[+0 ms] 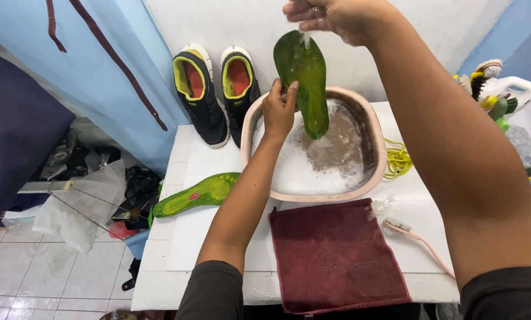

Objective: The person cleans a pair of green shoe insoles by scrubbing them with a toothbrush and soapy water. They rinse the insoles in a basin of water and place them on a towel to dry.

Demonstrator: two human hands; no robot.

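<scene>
A wet green shoe insole hangs upright over a pink basin of soapy, foamy water. My right hand pinches its top end at the upper edge of the view. My left hand grips the insole's left side near the middle, fingers wrapped on it. A second green insole lies flat on the white table to the left of the basin.
A pair of black shoes with yellow-green lining leans against the wall behind the table. A dark red cloth lies in front of the basin, a pink brush to its right. Yellow laces and bottles sit at right; bags clutter the floor at left.
</scene>
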